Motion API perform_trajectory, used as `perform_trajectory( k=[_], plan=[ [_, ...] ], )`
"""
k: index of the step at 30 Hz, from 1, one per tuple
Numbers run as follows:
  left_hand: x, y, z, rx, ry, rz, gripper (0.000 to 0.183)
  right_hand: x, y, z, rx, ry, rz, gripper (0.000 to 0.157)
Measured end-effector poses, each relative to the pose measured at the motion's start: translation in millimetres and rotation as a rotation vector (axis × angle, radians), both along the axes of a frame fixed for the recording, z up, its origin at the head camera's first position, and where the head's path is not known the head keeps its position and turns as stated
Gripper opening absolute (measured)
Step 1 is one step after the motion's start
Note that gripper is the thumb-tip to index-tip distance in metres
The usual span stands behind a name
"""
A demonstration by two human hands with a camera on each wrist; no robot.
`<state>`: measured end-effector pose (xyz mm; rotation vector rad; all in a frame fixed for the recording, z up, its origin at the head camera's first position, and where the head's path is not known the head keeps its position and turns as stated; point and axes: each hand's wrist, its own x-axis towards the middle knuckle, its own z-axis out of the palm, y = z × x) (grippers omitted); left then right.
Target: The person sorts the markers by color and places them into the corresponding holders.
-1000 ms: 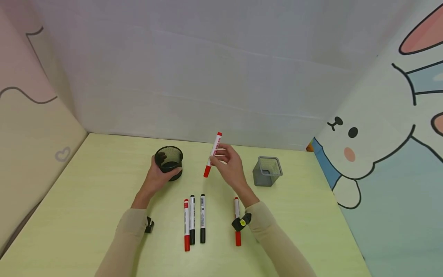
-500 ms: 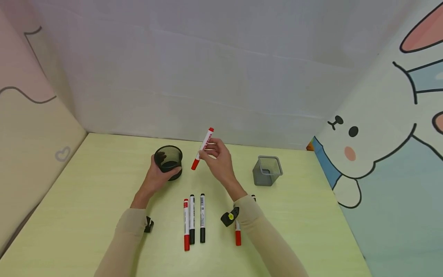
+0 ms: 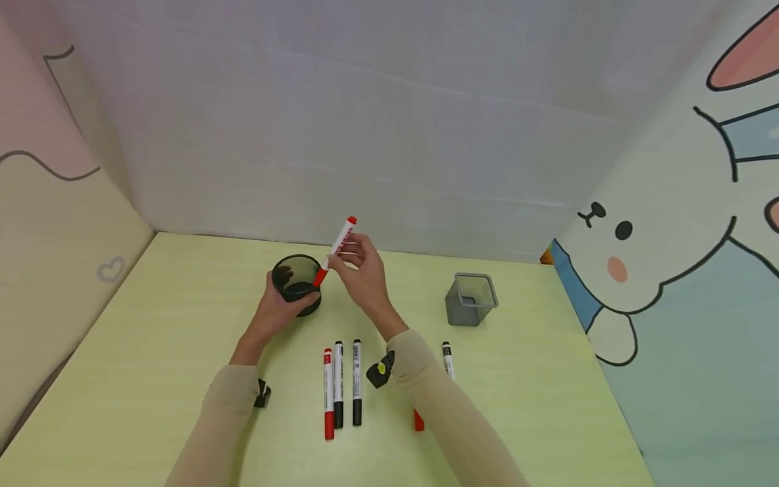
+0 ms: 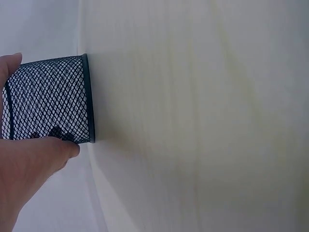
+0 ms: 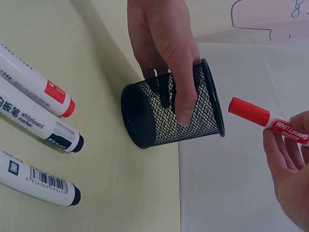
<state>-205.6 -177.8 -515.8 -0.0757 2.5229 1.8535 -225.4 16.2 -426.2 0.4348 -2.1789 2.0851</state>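
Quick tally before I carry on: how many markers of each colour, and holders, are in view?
Red markers: 3, one held by the right hand, one mostly behind the sleeve
Black markers: 3, one partly hidden
Black round holder: 1
Grey square holder: 1
Total: 8

The held red marker (image 5: 268,118) is reading "WHITEBOARD"; well in from the table's (image 3: 517,379) back edge, a black marker (image 5: 37,116) is reading "whiteboard marker", a barcoded marker (image 5: 38,181) lying beside it.

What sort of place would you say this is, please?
It looks like a small screened-off tabletop workspace, though the wider room is out of view. A pale table stands before a plain, creased backdrop, with a cartoon-printed side panel on the right.
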Motion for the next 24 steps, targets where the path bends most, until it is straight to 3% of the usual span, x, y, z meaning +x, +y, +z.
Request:
perform_trajectory(
  k=[12,24],
  plan=[
    [0.2,0,-0.2,0.019,0.006,-0.011,0.092,-3.9,-23,-9.6,0.031,0.036,0.039,0.035],
    [0.2,-1,-1.3,0.073,0.054,-0.054,0.087,-4.5,-35,-22.6,0.261,0.118,0.162,0.038]
  ],
)
